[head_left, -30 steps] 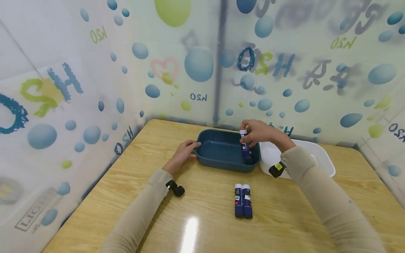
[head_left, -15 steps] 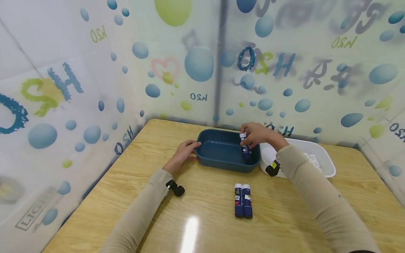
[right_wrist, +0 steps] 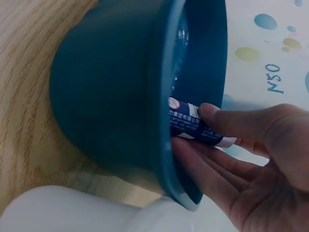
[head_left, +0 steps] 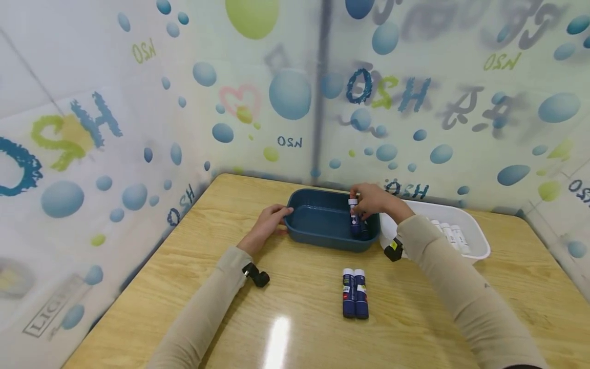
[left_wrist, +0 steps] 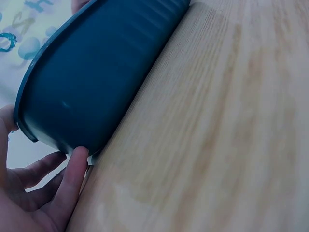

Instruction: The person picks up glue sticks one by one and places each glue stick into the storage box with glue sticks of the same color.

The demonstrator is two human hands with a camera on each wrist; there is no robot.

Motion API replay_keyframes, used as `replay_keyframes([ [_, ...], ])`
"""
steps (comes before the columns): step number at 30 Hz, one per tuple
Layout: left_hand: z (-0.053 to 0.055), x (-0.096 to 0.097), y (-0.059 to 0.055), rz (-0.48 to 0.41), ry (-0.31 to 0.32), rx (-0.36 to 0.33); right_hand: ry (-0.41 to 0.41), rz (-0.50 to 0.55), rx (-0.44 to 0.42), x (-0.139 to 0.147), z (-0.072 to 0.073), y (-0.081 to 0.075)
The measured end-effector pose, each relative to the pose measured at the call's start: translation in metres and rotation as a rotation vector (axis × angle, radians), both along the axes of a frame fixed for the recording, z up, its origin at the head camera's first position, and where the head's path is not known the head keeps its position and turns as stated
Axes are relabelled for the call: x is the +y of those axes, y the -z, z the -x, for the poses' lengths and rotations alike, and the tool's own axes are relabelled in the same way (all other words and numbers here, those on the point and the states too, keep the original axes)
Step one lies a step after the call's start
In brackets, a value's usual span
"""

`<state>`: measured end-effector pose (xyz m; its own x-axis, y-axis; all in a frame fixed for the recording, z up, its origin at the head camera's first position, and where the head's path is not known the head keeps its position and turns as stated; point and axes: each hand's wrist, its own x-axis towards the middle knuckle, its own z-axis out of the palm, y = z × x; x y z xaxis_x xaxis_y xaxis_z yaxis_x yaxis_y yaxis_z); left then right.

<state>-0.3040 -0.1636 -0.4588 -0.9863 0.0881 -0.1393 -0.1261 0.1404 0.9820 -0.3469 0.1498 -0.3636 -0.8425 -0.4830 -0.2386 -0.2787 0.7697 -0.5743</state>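
A dark blue plastic basin (head_left: 322,218) stands on the table, and my left hand (head_left: 269,223) grips its left end. In the left wrist view, the left hand's thumb (left_wrist: 7,118) is at the rim while its fingers (left_wrist: 72,176) touch the outer wall. My right hand (head_left: 373,200) pinches a navy glue stick (right_wrist: 186,118) with a white cap, thumb on one side and fingers on the other. That glue stick is tilted, cap up, with its lower end inside the basin's right end. Another dark glue stick (head_left: 364,229) shows partly beside it, mostly hidden by the hand.
Two navy glue sticks (head_left: 355,293) with white caps lie side by side on the wooden table (head_left: 221,307) in front of the basin. A white basin (head_left: 479,241) adjoins on the right, holding several white tubes (head_left: 454,236). Patterned curtains (head_left: 286,138) rise behind the table.
My right hand has lowered the glue stick slightly into the blue basin, its forearm shifting left. More white tubes now show in the white basin. The left hand stays put.
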Motion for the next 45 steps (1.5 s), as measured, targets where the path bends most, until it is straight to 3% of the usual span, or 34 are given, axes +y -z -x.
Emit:
replay_keyframes([
  [10,-0.002,0.001,-0.001,0.010,0.001,0.005,0.031,-0.064,0.021,0.000,0.002,0.008],
  [29,-0.002,0.000,-0.001,0.012,0.000,0.006,0.052,-0.125,-0.031,-0.009,0.005,0.012],
  [45,-0.002,0.000,-0.001,0.018,0.004,0.008,0.025,-0.196,0.029,-0.011,0.005,0.022],
])
